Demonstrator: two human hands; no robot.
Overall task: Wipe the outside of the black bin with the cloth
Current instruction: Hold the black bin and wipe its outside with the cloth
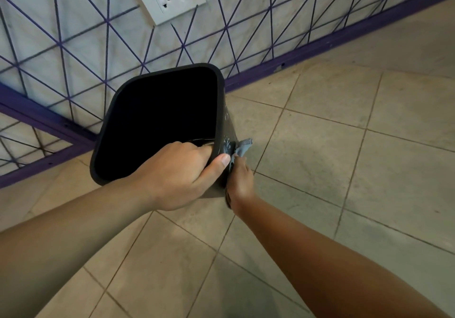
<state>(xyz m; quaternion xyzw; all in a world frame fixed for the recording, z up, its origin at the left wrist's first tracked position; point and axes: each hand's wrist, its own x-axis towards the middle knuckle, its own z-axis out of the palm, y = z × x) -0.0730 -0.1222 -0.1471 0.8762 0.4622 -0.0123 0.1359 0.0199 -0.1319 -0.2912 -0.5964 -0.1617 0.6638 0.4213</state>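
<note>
The black bin (pixel 226 118) stands on the tiled floor by the wall, its dark square opening facing up at me. My left hand (pixel 177 172) grips the near right corner of its rim, fingers inside and thumb on the outside. A grey-blue cloth (pixel 243 146) is pressed against the bin's right outer side, just below that corner. My right hand (pixel 240 182) holds the cloth there; its fingers are mostly hidden behind the bin and cloth.
A white wall (pixel 73 22) with purple crossing lines and a purple baseboard (pixel 344 44) runs behind the bin. A white double socket (pixel 171 0) sits on the wall above. Beige floor tiles (pixel 344 145) stretch to the right and toward me.
</note>
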